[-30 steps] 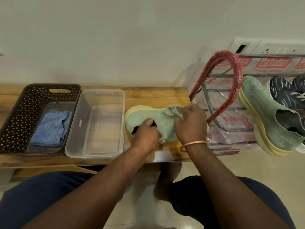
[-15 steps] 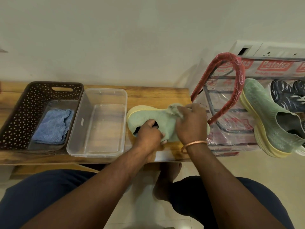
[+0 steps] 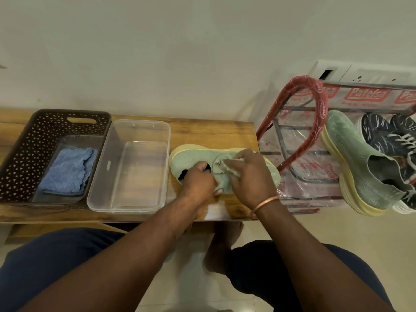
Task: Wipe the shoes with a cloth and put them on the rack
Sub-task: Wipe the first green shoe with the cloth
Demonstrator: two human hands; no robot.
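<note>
Two hands: I see both close together on one green shoe (image 3: 191, 157), over the wooden bench (image 3: 202, 129)
Left hand (image 3: 198, 179): its fingers are curled into the dark opening of the green shoe and grip the collar; the thumb tip presses the near side of the shoe
Right hand (image 3: 249, 179): its fingers are curled round a pale cloth (image 3: 225, 166) and hold it against the upper of the shoe; a copper bangle (image 3: 264, 204) sits on this wrist
Green shoe: it lies on its side at the right end of the bench, the yellow sole turned to the wall, the heel toward the clear tub (image 3: 139, 122) and the toe toward the rack (image 3: 301, 140)
Rack: it stands just beside the bench on the right, wrapped in printed plastic with a red arched end
On the rack: I see a second green shoe (image 3: 351, 158) with its toe pointing to the wall, and dark shoes (image 3: 382, 134) with white laces beside it; how many dark shoes, I cannot tell
Left part of the bench: a brown basket (image 3: 45, 131) with small holes touches the clear tub; a folded blue cloth (image 3: 67, 172) lies inside the basket
</note>
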